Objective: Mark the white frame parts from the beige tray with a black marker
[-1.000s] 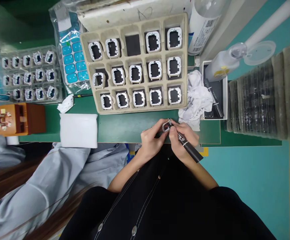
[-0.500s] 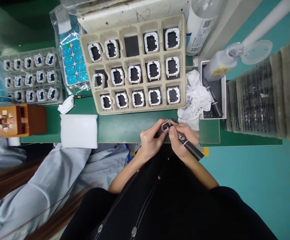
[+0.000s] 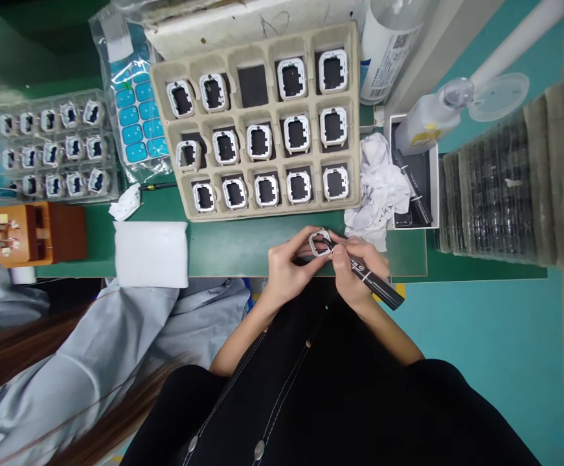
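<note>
Between thumb and fingers, my left hand grips a small white square frame with rounded corners, like a watch case. My right hand is closed around a black marker pen, its tip end at the frame's right inner edge. Both hands are held close together over the front edge of the bench. Beyond them lies a beige moulded tray with similar white frames in its pockets; the middle pocket of its far row holds no frame.
To the right of the tray are crumpled white cloth and a white box holding pens and a bottle. A folded white pad, an orange block fixture and a clear tray lie left. A co-worker's grey sleeve is nearby.
The white frame has turned in my left hand, so its opening faces the camera more. The marker has shifted slightly right and down with my right hand.
</note>
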A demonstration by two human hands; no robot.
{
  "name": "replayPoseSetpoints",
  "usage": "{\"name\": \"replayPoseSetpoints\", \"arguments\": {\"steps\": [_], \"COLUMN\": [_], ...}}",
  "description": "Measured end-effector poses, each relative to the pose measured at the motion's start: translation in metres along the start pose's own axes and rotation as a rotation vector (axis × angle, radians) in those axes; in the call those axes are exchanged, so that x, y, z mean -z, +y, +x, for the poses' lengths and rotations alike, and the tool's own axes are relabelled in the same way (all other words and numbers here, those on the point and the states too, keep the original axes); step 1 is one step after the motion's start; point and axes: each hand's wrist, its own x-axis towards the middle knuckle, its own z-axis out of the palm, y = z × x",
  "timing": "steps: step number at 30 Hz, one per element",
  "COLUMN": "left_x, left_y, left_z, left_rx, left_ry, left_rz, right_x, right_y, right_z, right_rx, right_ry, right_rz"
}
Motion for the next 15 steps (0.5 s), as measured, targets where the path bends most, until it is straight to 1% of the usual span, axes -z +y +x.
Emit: {"name": "replayPoseSetpoints", "arguments": {"steps": [3, 7, 15], "left_x": [0.0006, 0.0004, -0.0014], "left_y": [0.0033, 0.0039, -0.0006], "left_z": [0.0019, 0.0027, -0.0001], "left_rx": [0.032, 0.052, 0.027], "left_ry": [-0.007, 0.001, 0.029], "left_rz": [-0.039, -0.027, -0.028], "right_x": [0.0001, 0.0011, 0.002], "right_y": [0.0035, 0.0067, 0.0082], "right_z": [-0.0026, -0.0041, -0.0051], "right_rx": [-0.009, -0.01, -0.038], "right_ry": [-0.003, -0.005, 0.006], "right_rz": [0.032, 0.025, 0.082]}}
